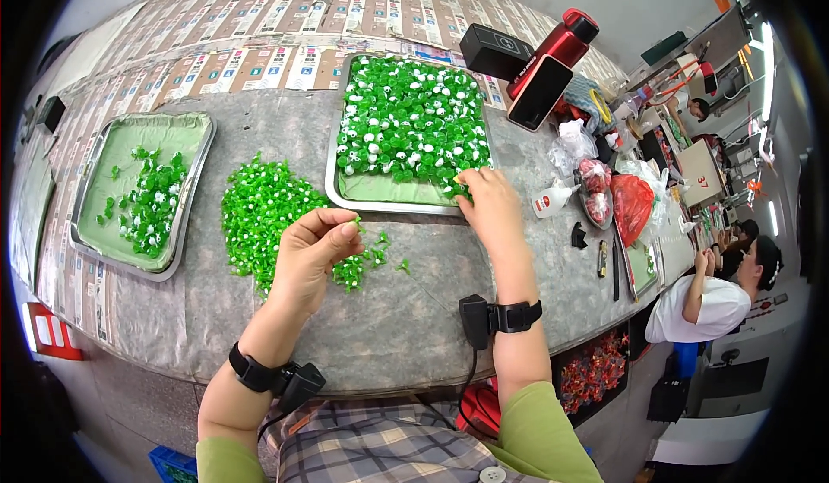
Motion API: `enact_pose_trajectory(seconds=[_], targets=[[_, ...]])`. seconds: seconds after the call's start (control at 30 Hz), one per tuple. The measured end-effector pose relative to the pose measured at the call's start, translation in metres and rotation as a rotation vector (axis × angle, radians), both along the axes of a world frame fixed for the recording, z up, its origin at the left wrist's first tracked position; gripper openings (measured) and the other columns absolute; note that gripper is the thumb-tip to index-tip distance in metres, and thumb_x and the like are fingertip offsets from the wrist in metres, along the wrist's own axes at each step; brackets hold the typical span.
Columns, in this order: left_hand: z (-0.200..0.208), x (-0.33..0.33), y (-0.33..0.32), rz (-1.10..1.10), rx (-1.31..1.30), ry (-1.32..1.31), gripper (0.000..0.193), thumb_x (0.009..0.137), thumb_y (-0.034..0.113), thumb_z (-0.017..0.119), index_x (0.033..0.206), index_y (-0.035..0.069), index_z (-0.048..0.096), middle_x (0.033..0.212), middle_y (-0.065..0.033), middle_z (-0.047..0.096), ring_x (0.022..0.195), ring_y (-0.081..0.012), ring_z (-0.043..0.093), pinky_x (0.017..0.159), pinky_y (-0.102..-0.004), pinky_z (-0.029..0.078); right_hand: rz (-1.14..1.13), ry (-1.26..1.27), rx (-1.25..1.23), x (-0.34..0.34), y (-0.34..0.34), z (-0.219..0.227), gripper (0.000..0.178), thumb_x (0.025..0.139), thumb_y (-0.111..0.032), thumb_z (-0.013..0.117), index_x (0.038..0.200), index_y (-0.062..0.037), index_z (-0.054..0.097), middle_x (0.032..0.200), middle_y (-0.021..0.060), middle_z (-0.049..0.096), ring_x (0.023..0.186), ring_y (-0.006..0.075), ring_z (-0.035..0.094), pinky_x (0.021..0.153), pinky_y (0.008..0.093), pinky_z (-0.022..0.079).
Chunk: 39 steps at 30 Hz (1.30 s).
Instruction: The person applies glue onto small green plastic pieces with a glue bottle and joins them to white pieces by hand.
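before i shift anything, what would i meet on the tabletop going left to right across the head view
Left to right: sparsely filled tray, heap of small green pieces, fuller tray, white bottle, red plastic bag.

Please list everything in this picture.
Covered table: one, grey, centre.
Shallow rectangular metal trays: two, silver, centre and left.
Small leafy pieces: uncountable, green and white, trays and heap.
Rectangular box: one, black, near centre tray's far corner.
Cylindrical bottle: one, red, beside box.
Flat phone: one, black, before bottle.
Squeeze bottle: one, white, right of centre tray.
Plastic bags: several, red and clear, table's right.
Heaped bits: uncountable, mostly red, below table's right.
Background clutter: uncountable, mixed, far right.
Co-workers: several, nearest in white, far right.
Wrist straps: two, black, on wrists.
Left hand: one, bare, beside heap.
Right hand: one, bare, at centre tray's corner.
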<state>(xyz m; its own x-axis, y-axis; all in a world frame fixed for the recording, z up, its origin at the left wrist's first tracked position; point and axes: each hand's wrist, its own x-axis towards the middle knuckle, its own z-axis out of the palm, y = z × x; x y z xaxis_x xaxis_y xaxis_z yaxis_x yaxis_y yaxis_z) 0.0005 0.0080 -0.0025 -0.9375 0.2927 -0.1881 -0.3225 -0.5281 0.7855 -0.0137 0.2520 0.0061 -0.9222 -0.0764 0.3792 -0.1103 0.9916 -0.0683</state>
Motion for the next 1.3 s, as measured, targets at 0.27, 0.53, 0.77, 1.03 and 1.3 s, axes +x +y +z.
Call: enact_pose_trajectory(seconds=[0.27, 0.53, 0.77, 1.03, 1.3], targets=[[0.001, 0.001, -0.001, -0.021, 0.0, 0.01, 0.013, 0.075, 0.011, 0.059, 0.086, 0.004, 0.056, 0.073, -0.0015, 0.057, 0.065, -0.0092, 0.054, 0.064, -0.0229, 0.047, -0.028, -0.035, -0.239, -0.001, 0.0, 0.011, 0.022, 0.064, -0.007, 0.063, 0.083, -0.0054, 0.053, 0.081, 0.0065, 0.054, 0.077, 0.02, 0.053, 0.066, 0.0294, 0.043], [0.0, 0.004, -0.001, -0.107, 0.067, 0.011, 0.015, 0.076, 0.011, 0.059, 0.088, 0.004, 0.055, 0.076, -0.0013, 0.057, 0.068, -0.0098, 0.055, 0.064, -0.0244, 0.047, 0.385, -0.48, -1.669, 0.036, -0.062, 0.02, 0.016, 0.08, -0.006, 0.051, 0.095, -0.0026, 0.049, 0.082, 0.0023, 0.053, 0.075, 0.0073, 0.052, 0.066, 0.0205, 0.043], [0.0, 0.005, 0.001, -0.148, 0.093, -0.002, 0.014, 0.077, 0.011, 0.057, 0.087, 0.003, 0.053, 0.079, -0.0047, 0.058, 0.07, -0.0127, 0.057, 0.064, -0.0256, 0.049, 0.324, -0.569, -1.852, 0.04, -0.079, 0.01, 0.017, 0.081, -0.015, 0.053, 0.092, -0.0028, 0.053, 0.079, 0.0016, 0.055, 0.067, 0.0077, 0.052, 0.059, 0.0204, 0.042], [0.001, 0.004, 0.001, -0.176, 0.101, -0.006, 0.014, 0.078, 0.01, 0.056, 0.089, 0.001, 0.054, 0.081, -0.0059, 0.059, 0.071, -0.0121, 0.058, 0.065, -0.0246, 0.049, 0.326, -0.585, -1.811, 0.041, -0.083, 0.003, 0.018, 0.079, -0.01, 0.055, 0.095, -0.0018, 0.055, 0.085, 0.0037, 0.058, 0.07, 0.009, 0.054, 0.06, 0.0212, 0.043], [-0.001, 0.004, 0.0, -0.126, 0.117, -0.025, 0.014, 0.077, 0.01, 0.056, 0.089, 0.002, 0.053, 0.08, -0.0059, 0.059, 0.072, -0.0126, 0.058, 0.066, -0.0254, 0.049, 0.34, -0.497, -1.587, 0.044, -0.081, 0.003, 0.019, 0.077, -0.004, 0.056, 0.095, 0.0001, 0.054, 0.084, 0.0033, 0.057, 0.075, 0.0071, 0.053, 0.067, 0.0199, 0.043]])
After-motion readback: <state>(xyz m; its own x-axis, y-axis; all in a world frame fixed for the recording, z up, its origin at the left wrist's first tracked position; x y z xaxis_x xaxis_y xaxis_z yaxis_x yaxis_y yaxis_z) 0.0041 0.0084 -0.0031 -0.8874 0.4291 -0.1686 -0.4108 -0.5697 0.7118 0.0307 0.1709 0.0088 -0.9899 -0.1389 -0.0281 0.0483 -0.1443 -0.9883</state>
